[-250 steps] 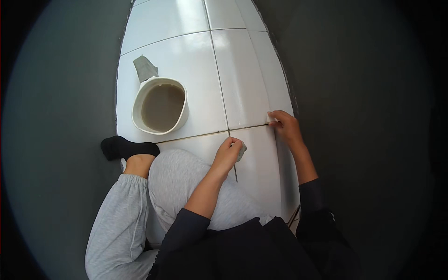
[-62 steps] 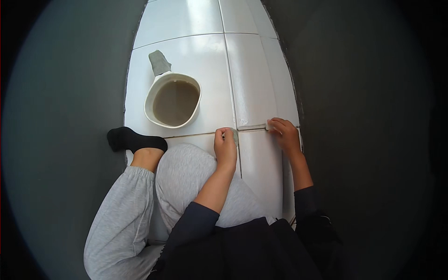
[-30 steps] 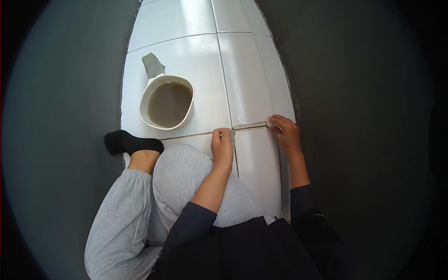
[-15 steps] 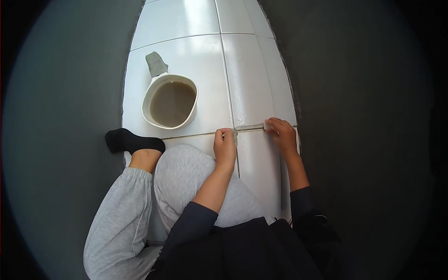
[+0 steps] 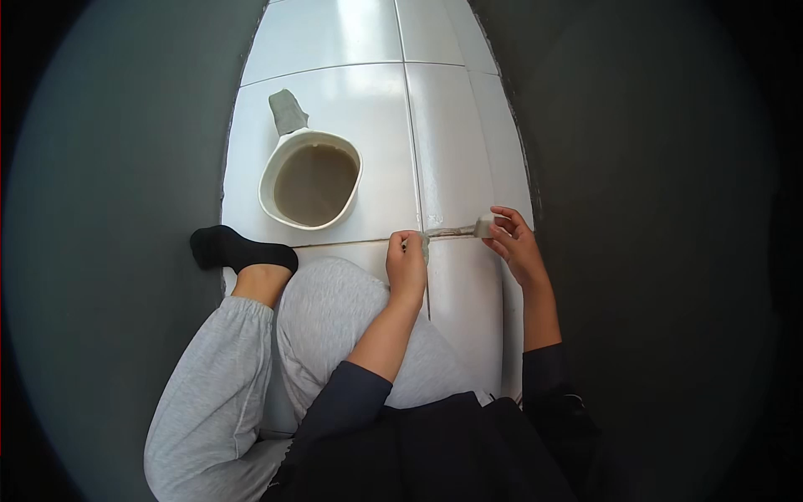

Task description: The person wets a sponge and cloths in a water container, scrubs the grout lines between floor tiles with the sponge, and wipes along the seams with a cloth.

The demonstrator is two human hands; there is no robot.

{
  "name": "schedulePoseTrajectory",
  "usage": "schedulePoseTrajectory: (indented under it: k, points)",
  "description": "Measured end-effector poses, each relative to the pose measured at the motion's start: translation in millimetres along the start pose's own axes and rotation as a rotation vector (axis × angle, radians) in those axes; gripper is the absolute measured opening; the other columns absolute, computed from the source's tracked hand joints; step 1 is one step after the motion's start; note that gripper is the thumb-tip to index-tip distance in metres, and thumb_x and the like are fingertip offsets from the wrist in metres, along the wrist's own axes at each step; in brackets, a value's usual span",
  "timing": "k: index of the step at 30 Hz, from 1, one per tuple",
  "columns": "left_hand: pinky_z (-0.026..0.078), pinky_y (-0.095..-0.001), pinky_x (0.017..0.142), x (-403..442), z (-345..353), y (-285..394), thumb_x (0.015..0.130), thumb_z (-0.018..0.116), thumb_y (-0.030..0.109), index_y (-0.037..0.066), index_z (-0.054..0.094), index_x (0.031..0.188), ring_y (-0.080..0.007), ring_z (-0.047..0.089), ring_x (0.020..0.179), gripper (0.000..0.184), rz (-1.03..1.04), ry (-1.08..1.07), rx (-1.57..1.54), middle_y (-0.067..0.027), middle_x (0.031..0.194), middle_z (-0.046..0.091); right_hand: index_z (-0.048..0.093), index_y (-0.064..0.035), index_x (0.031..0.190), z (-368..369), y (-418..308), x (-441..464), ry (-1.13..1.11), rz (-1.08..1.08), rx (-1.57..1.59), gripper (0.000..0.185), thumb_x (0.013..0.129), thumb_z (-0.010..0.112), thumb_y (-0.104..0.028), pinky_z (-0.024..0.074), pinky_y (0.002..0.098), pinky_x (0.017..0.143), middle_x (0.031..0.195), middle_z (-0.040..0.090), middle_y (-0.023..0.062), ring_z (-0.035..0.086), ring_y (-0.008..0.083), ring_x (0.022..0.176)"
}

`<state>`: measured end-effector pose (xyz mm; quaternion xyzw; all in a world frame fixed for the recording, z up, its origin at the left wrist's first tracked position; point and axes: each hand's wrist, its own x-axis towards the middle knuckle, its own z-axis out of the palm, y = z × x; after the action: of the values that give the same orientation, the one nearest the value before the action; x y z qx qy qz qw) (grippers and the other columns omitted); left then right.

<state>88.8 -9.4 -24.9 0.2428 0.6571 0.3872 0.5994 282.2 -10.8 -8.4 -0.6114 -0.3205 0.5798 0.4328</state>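
Pinches 1 small pale block (image 5: pixel 483 226) in the right hand (image 5: pixel 520 254), right of centre, seemingly for fine control at the tile joint (image 5: pixel 452 232). Grips 1 grey-green wad (image 5: pixel 425 245), material unclear, in the closed left hand (image 5: pixel 407 266) near centre. Includes 1 white dipper (image 5: pixel 268 184) of murky liquid (image 5: pixel 314 186), upright at upper left, likely placed clear of the knee (image 5: pixel 330 301) against spills.

White tiles (image 5: pixel 343 88) reflect bright light between dark grey walls (image 5: pixel 125 167).
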Motion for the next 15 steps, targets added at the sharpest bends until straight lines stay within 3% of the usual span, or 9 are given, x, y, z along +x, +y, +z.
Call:
schedulePoseTrajectory:
  k: [6, 10, 15]
  points:
    - [0.038, -0.0256, 0.056, 3, -2, -3, 0.089, 0.047, 0.029, 0.01, 0.055, 0.097, -0.0066, 0.044, 0.066, 0.022, 0.019, 0.01, 0.004, 0.0025, 0.081, 0.053, 0.054, -0.0088, 0.12, -1, 8, -8, 0.024, 0.115, 0.103, 0.029, 0.092, 0.056, -0.015, 0.049, 0.0281, 0.091, 0.107, 0.056, 0.0043, 0.056, 0.0116, 0.097]
    - [0.038, -0.025, 0.056, 3, -3, -4, 0.089, 0.048, 0.029, 0.009, 0.055, 0.097, -0.0065, 0.044, 0.066, 0.023, 0.02, 0.008, 0.026, 0.0024, 0.082, 0.053, 0.055, -0.0089, 0.119, -1, 20, -3, 0.018, 0.034, 0.118, 0.029, 0.09, 0.059, -0.014, 0.0491, 0.0265, 0.089, 0.105, 0.057, 0.0043, 0.057, 0.0102, 0.093]
    - [0.039, -0.0242, 0.055, 4, -2, -4, 0.089, 0.048, 0.029, 0.009, 0.056, 0.098, -0.0065, 0.044, 0.065, 0.023, 0.025, 0.019, 0.026, 0.0025, 0.082, 0.053, 0.057, -0.0086, 0.117, 12, 15, -6, 0.09, -0.093, -0.241, 0.036, 0.083, 0.067, -0.011, 0.0499, 0.0291, 0.086, 0.099, 0.06, 0.0053, 0.059, 0.013, 0.09]
